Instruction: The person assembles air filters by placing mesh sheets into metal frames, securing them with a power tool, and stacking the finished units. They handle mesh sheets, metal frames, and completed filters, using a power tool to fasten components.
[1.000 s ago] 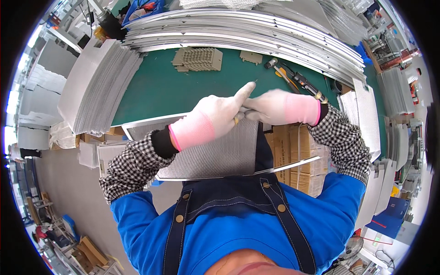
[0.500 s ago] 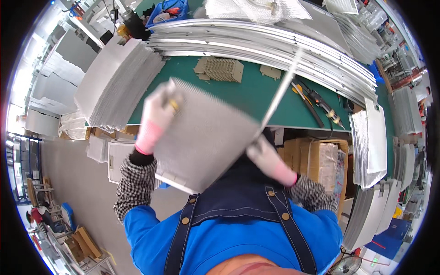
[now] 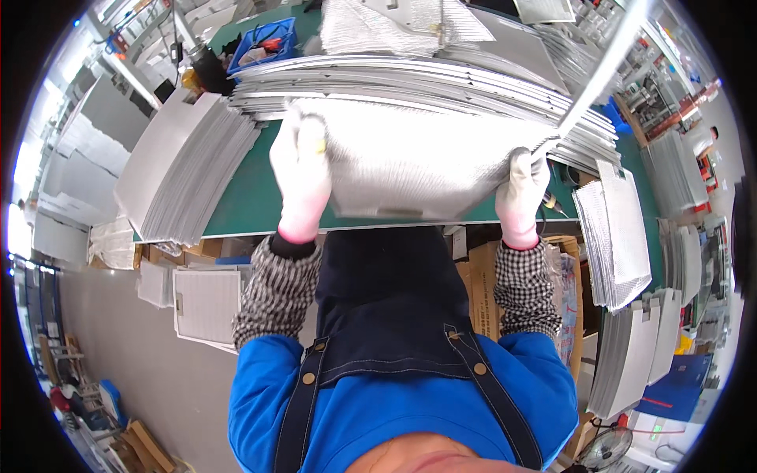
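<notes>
Head view: you stand at a green tabletop [image 3: 244,197] in a workshop crowded with sheet stock, with a grey floor to your left. A long stack of thin metal strips [image 3: 410,83] runs across the far side of the tabletop, and a fanned pile of grey panels [image 3: 181,169] lies on its left end. Further panel stacks [image 3: 623,229] stand to your right, a blue bin [image 3: 264,43] sits at the far edge, and cardboard boxes [image 3: 481,292] rest below the tabletop. A single framed mesh panel [image 3: 206,303] lies on the floor near your left elbow. You hold a silver mesh panel [image 3: 418,162] level above the near edge of the tabletop, directly in front of your chest. Your left hand [image 3: 301,169], in a white glove with a pink cuff, is closed in a grip on the panel's left edge, fingers over the top. Your right hand [image 3: 522,189], gloved the same way, is closed in a grip on the panel's right edge. A thin metal strip [image 3: 603,67] rises from the panel's right corner toward the upper right. Both checked sleeves extend from a blue jacket under a dark apron.
</notes>
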Demonstrator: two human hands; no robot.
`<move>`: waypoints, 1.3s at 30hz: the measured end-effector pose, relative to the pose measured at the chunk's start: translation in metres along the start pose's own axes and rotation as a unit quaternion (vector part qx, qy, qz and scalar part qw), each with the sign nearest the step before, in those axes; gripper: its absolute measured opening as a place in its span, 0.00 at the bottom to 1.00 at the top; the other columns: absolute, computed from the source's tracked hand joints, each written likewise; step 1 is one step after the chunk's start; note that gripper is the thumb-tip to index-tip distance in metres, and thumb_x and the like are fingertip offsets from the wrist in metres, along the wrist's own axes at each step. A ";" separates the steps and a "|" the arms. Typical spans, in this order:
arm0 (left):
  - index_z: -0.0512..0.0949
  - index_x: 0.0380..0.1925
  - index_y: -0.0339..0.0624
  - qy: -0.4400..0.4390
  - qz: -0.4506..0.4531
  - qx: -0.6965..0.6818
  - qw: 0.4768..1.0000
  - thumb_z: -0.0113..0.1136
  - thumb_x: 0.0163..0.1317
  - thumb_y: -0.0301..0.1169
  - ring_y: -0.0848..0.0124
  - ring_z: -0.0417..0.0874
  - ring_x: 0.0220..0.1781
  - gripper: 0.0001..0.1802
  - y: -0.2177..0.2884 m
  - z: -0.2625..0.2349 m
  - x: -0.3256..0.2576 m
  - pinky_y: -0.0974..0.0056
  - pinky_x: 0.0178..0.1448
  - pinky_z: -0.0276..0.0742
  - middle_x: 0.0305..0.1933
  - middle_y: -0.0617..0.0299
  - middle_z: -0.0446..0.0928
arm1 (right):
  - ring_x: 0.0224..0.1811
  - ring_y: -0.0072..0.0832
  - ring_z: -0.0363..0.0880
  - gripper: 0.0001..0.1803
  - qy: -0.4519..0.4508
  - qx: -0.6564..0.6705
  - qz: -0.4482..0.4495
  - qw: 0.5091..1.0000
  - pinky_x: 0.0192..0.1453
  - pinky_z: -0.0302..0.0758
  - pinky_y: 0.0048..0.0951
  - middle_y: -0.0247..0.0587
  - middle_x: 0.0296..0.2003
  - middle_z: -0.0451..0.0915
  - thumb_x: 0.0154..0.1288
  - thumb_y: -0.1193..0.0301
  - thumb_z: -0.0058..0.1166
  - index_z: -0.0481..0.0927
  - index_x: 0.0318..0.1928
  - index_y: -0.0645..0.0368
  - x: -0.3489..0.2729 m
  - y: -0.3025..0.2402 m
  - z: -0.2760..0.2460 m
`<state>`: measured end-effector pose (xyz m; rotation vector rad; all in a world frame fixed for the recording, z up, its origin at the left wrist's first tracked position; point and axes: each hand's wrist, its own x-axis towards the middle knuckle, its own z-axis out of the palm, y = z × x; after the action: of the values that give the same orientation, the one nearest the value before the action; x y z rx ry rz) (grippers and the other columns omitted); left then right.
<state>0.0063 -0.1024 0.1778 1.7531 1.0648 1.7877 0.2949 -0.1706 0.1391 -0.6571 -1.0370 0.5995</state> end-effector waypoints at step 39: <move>0.78 0.46 0.36 -0.565 0.015 0.188 0.803 0.61 0.68 0.37 0.47 0.84 0.48 0.16 -0.003 0.002 0.021 0.52 0.52 0.79 0.42 0.44 0.82 | 0.42 0.35 0.81 0.18 -0.562 -0.461 0.206 0.655 0.49 0.77 0.35 0.48 0.38 0.80 0.65 0.66 0.62 0.79 0.50 0.63 0.080 -0.030 0.018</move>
<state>0.0047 -0.0844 0.1896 2.4820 0.8178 0.2486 0.3138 -0.1288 0.2139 -1.5297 -2.4932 0.8899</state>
